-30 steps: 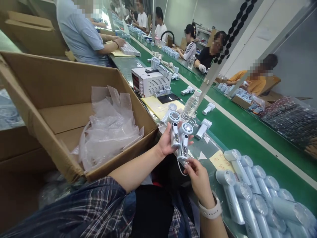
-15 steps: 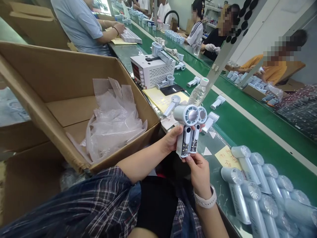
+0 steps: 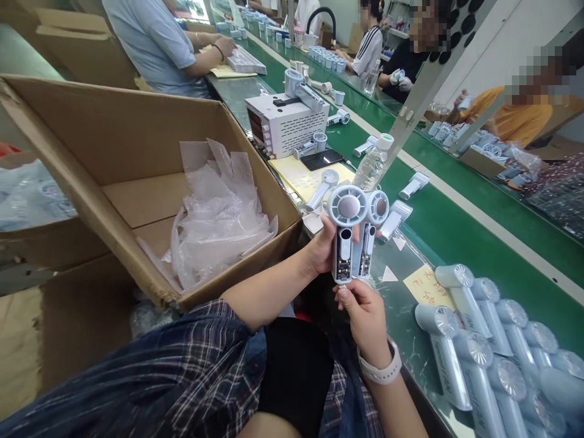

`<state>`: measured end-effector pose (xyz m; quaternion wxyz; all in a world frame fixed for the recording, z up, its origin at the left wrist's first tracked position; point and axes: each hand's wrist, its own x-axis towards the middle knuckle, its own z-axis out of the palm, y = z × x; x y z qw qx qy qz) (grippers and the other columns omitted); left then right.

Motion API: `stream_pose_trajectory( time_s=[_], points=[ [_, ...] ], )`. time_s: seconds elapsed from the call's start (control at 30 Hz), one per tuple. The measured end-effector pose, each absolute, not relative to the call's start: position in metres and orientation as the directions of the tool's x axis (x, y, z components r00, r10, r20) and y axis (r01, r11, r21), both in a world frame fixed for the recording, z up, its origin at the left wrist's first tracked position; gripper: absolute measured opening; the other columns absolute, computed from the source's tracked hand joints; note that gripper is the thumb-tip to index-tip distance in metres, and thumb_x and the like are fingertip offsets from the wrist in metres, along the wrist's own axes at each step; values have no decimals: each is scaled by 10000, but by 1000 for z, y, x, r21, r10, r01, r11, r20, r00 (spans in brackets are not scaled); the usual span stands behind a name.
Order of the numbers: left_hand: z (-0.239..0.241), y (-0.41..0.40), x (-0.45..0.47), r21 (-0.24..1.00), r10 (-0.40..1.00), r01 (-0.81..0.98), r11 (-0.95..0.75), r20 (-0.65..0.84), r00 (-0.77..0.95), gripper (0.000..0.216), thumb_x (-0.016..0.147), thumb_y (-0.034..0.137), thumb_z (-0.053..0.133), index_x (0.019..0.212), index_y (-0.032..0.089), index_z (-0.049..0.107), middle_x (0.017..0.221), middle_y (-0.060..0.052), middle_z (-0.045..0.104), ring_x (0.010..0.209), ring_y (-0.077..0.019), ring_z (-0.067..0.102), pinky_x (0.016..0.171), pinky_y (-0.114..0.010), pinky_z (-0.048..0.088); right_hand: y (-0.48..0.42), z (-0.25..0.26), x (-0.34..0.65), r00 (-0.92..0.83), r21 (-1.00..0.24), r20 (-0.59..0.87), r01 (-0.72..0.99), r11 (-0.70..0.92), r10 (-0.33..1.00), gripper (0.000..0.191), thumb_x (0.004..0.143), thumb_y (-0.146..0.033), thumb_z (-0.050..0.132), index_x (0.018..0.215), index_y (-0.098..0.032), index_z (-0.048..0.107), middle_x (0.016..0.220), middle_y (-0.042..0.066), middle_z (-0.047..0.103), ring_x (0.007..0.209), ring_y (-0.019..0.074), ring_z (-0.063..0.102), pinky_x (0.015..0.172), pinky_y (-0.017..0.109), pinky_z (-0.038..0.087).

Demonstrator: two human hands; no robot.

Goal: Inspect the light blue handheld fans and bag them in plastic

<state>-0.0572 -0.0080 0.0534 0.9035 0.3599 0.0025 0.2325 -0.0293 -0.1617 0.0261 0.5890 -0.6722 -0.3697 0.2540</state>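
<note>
Two pale blue handheld fans (image 3: 347, 207) stand side by side in my left hand (image 3: 325, 243), whose fingers wrap round their handles. Their round heads face me, and the handle fronts are off, so circuit boards (image 3: 344, 265) show inside. Under the nearer handle, my right hand (image 3: 365, 307) is closed in a pinch at its bottom end. A small pale piece shows between those fingertips and the handle; its kind is unclear. Just behind lie more fans, one (image 3: 396, 220) right of the held pair and another (image 3: 323, 187) left of it.
An open carton (image 3: 150, 188) holding bubble-wrap bags (image 3: 223, 219) stands at my left. Several finished-looking fans (image 3: 456, 359) lie in rows at right, beside a yellow note (image 3: 427, 286). Ahead are a water bottle (image 3: 373, 164), a phone (image 3: 322, 160) and a white power supply (image 3: 287, 125). Co-workers sit along the green belt.
The held fans have turned to face me more squarely, and their heads have spread slightly apart. My right hand stays at the handle's bottom, where the small pale piece now shows.
</note>
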Motion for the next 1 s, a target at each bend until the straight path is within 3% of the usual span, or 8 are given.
stream_pose_trajectory(
  time_s=[0.13,0.23,0.33,0.43,0.63,0.77,1.0],
  points=[
    [48,-9,-57,658,505,-365,659,-27,863,770,547,933,683,582,172,570,886,-141,730,1129,-391,673,812,-386,603,-159,20,-37,686,-990,104,140,10,720,450,943,-545,629,656,-202,583,543,-28,538,521,123,508,546,253,421],
    [44,-11,-57,630,520,-360,688,-83,850,731,569,889,729,588,179,558,858,-142,724,1132,-393,671,820,-388,604,-156,16,-42,693,-997,78,39,71,717,455,971,-570,586,692,-211,559,511,-58,462,471,109,437,516,251,393],
    [45,-14,-57,649,524,-386,655,-23,852,737,530,882,758,592,175,559,922,-149,730,1163,-397,655,846,-402,601,-155,14,-41,663,-993,114,91,72,740,409,997,-530,557,746,-209,595,589,-31,542,567,133,521,604,267,448],
    [50,-14,-57,623,567,-458,634,28,823,755,579,916,688,598,171,565,984,-133,727,1191,-372,644,872,-398,598,-158,15,-38,653,-971,189,236,40,733,335,1022,-468,521,857,-211,660,812,24,669,767,171,601,738,296,481],
    [53,-9,-60,561,554,-459,689,2,833,797,623,974,563,633,177,538,979,-129,722,1110,-347,683,832,-403,604,-159,17,-38,642,-946,277,314,85,715,320,1010,-407,542,770,-212,623,859,28,655,836,186,608,778,302,468],
    [49,-8,-66,581,530,-406,705,-50,847,823,609,1000,523,576,178,507,993,-151,716,1125,-363,673,829,-416,604,-160,17,-35,686,-965,211,259,38,697,371,988,-448,588,711,-204,620,677,-8,598,665,155,559,676,278,438],
    [34,-11,-67,669,499,-496,553,211,840,814,357,938,749,569,167,601,1150,-172,713,1206,-425,626,857,-413,594,-160,1,-38,748,-995,58,-13,101,662,487,982,-546,592,639,-210,516,519,-45,485,536,126,479,580,258,383]
  ],
)
